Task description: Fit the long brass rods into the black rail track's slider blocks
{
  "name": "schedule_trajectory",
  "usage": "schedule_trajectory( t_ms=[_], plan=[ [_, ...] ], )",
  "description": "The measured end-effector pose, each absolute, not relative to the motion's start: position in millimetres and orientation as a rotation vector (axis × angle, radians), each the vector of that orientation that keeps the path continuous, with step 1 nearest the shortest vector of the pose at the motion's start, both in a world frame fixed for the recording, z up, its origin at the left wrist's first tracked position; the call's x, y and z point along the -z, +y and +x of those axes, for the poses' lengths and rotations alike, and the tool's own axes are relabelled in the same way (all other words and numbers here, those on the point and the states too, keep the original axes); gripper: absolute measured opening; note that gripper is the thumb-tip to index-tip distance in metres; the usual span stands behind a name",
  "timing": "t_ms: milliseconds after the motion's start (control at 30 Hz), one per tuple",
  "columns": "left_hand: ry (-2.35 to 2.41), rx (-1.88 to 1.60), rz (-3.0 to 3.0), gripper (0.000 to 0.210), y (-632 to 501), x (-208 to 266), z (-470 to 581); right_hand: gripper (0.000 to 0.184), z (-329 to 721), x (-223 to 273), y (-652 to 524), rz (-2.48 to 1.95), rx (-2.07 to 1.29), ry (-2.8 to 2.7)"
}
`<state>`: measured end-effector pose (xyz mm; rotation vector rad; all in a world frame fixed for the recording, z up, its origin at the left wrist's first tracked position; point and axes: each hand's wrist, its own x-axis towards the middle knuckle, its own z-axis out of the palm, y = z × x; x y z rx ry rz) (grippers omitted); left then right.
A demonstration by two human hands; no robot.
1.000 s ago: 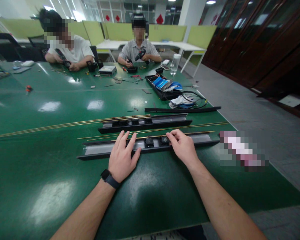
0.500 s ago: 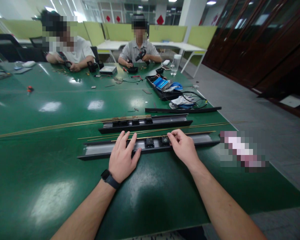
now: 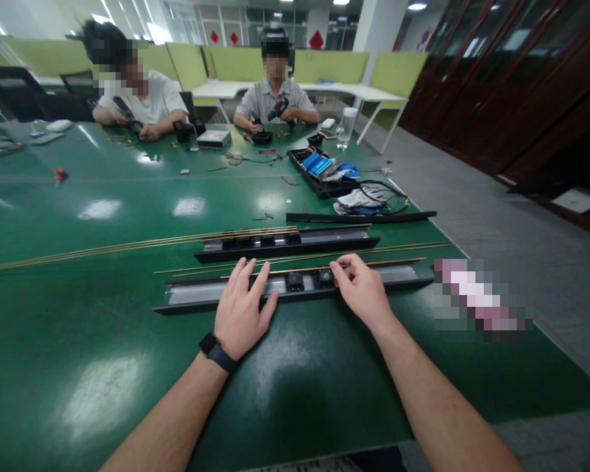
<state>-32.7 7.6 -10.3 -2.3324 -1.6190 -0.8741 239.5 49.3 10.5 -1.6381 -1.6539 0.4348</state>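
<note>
A black channel with a pale inner floor point(image 3: 191, 293) lies across the green table in front of me. My left hand point(image 3: 240, 305) rests over its left half, fingers stretched and apart, covering part of a black block. Two more small black blocks, one in the middle point(image 3: 294, 281) and one to the right point(image 3: 326, 277), sit inside the channel. A thin brass rod point(image 3: 302, 269) runs along the channel's back edge. My right hand point(image 3: 361, 285) pinches the rod beside the right block; the fingertips partly hide the contact.
Behind lies a second black channel point(image 3: 285, 249) with blocks and long brass rods point(image 3: 103, 249). Farther back are a black strip point(image 3: 358, 217), gloves with cables point(image 3: 361, 198) and a black tray point(image 3: 295, 160). Two people sit across the table, one holding a drill point(image 3: 278, 109).
Both my hands keep their places on the channel and rod. The view has shifted very slightly; the person at the far left has raised the dark tool a little.
</note>
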Motion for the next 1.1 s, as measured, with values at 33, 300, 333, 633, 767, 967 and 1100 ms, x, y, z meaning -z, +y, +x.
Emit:
schedule_trajectory(
  t_ms=[33, 300, 333, 633, 767, 967, 1100],
  plan=[
    [-1.618, 0.876, -2.332, 0.061, 7.5, 10.2, -32.6, 0.033, 239.7, -10.2, 49.3, -1.63, -0.445, -1.659],
    [-1.612, 0.891, -2.332, 0.061, 7.4, 8.9, -32.0, 0.038, 237.5, -12.8, 49.7, -1.612, -0.473, -1.636],
    [-1.612, 0.893, -2.333, 0.061, 7.5, 9.0, -32.0, 0.038, 237.3, -13.2, 49.7, -1.612, -0.474, -1.633],
    [-1.611, 0.896, -2.331, 0.061, 7.1, 9.4, -32.3, 0.032, 239.9, -9.6, 50.4, -1.604, -0.467, -1.653],
    [-1.612, 0.892, -2.331, 0.061, 7.3, 9.2, -32.0, 0.036, 238.4, -9.7, 51.0, -1.605, -0.474, -1.638],
    [-1.619, 0.871, -2.335, 0.061, 7.4, 9.2, -32.1, 0.039, 238.0, -9.5, 51.2, -1.615, -0.458, -1.63],
    [-1.624, 0.878, -2.336, 0.06, 7.0, 9.1, -32.1, 0.034, 240.1, -7.9, 51.5, -1.625, -0.444, -1.649]
  ],
)
